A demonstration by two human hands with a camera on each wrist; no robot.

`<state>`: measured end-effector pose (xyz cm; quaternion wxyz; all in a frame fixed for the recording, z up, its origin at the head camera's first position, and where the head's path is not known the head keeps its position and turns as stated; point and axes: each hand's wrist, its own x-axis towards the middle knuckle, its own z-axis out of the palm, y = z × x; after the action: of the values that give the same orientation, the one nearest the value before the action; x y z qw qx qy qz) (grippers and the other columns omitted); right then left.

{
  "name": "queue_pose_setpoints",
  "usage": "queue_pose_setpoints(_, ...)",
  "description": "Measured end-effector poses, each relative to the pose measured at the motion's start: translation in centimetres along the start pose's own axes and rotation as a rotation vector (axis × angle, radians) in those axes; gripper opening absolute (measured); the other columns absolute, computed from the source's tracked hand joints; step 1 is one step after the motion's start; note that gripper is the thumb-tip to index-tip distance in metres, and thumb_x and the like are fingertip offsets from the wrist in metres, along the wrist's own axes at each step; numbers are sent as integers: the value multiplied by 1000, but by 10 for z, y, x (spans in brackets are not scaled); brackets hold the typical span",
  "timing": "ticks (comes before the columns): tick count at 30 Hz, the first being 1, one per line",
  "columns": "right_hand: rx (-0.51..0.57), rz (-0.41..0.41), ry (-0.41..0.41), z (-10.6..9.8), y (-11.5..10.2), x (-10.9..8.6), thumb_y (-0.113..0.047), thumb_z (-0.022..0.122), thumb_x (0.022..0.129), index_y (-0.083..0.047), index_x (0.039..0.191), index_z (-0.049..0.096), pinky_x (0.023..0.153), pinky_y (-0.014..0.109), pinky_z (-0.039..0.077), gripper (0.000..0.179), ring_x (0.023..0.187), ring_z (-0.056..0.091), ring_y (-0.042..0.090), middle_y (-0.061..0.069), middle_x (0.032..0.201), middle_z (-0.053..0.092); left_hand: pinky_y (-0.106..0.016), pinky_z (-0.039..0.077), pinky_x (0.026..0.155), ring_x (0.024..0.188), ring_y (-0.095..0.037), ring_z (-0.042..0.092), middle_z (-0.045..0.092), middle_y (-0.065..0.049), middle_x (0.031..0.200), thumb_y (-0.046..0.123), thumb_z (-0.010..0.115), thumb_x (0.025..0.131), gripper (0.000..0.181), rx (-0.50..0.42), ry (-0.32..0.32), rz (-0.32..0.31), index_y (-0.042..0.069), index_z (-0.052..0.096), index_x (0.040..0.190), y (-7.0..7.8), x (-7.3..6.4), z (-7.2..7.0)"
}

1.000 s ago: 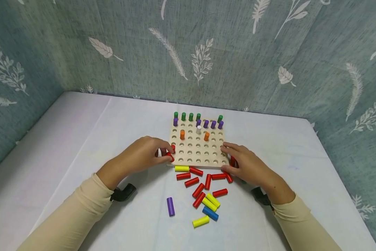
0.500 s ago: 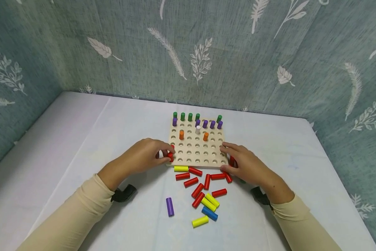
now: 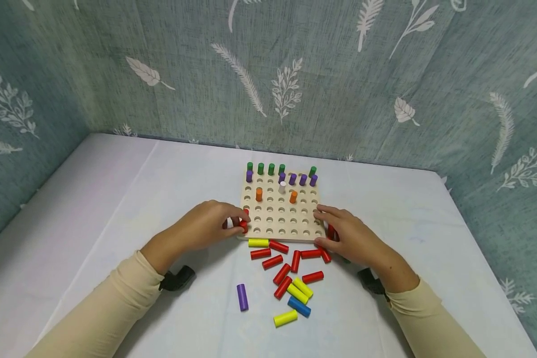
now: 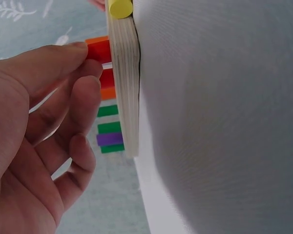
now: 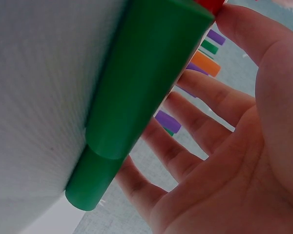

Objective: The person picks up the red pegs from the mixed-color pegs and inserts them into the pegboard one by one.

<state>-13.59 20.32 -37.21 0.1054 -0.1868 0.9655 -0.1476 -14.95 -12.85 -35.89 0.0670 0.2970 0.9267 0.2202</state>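
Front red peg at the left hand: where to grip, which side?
Probably its upper end, from the board's left. The red peg stands upright on the board, top exposed; a second red peg crowds its far side. The left hand pinches it there.

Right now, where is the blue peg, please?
In the head view, slightly right of centre, the blue peg lies on the person's side of the pegboard, between two yellow pegs.
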Motion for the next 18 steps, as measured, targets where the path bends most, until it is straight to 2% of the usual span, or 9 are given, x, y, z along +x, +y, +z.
queue_pose_setpoints(6, -8, 2, 16, 1, 1, 0, -40, 76, 88, -17, 151, 46, 109, 57, 43, 74, 145, 38, 37, 7, 160, 37, -23, 47, 65, 68, -5, 55, 70, 13, 82, 18, 79, 86, 19, 1, 7, -18, 20, 77, 106, 0, 0, 2)
queue_pose_setpoints(12, -2, 6, -4, 3, 0, 0, -40, 75, 88, -16, 151, 46, 109, 58, 42, 73, 144, 38, 37, 8, 160, 37, -24, 46, 67, 69, -5, 55, 72, 12, 86, 19, 79, 87, 19, 41, -18, -27, 21, 77, 106, 1, -2, 4)
queue_pose_setpoints(18, -5, 11, 4, 3, -1, 0, -40, 76, 88, -17, 151, 46, 109, 57, 42, 74, 144, 38, 37, 8, 160, 37, -25, 47, 67, 69, -6, 56, 72, 11, 85, 20, 79, 86, 20, 69, -12, -23, 21, 77, 106, 3, -3, 2)
